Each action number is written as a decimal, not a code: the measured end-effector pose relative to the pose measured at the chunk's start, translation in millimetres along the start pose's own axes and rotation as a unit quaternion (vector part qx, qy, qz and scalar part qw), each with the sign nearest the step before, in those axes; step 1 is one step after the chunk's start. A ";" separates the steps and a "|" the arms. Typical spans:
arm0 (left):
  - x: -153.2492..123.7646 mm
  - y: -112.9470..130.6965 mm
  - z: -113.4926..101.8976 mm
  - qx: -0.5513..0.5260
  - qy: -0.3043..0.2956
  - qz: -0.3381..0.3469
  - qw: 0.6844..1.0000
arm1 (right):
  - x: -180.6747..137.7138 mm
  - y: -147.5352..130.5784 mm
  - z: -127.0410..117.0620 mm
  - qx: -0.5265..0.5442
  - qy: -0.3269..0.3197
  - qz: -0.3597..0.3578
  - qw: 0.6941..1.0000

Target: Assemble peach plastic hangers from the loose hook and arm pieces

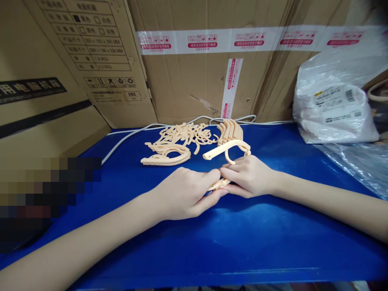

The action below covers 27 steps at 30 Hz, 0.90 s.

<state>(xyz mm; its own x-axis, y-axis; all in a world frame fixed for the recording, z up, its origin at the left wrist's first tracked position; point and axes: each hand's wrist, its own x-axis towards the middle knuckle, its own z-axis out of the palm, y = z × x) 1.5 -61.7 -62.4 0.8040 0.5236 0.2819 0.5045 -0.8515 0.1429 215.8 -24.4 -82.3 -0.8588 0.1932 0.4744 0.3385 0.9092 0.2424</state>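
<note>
My left hand (pixel 184 192) and my right hand (pixel 250 176) meet above the blue table, both closed on a small cream plastic hanger part (pixel 219 184). Most of that part is hidden by my fingers. Just beyond my right hand shows a curved cream hanger arm (pixel 222 149) with a hook below it; whether it joins the held part or lies apart I cannot tell. Behind my hands lie a heap of loose hanger hooks (pixel 189 132), a stack of curved hanger arms (pixel 166 160) at the left and another stack of hanger arms (pixel 230 131) at the right.
Cardboard boxes (pixel 194 81) wall off the back and left of the blue table (pixel 242 250). A white cable (pixel 121 139) runs along the rear. At the right sit a white plastic package (pixel 333 109) and clear plastic wrap (pixel 357 161). A blurred patch covers the lower left.
</note>
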 end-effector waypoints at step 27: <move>5.0 -20.7 -19.3 -0.006 -0.038 -0.211 0.977 | 3.4 4.3 0.2 0.104 -0.134 0.164 0.972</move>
<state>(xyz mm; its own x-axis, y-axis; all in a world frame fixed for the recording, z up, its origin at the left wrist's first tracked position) -11.1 -42.0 -45.6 0.5466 0.8280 0.1251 0.7924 -0.5598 0.2426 214.3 -19.7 -79.9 -0.7966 0.5484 0.2541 0.5496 0.8322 -0.0732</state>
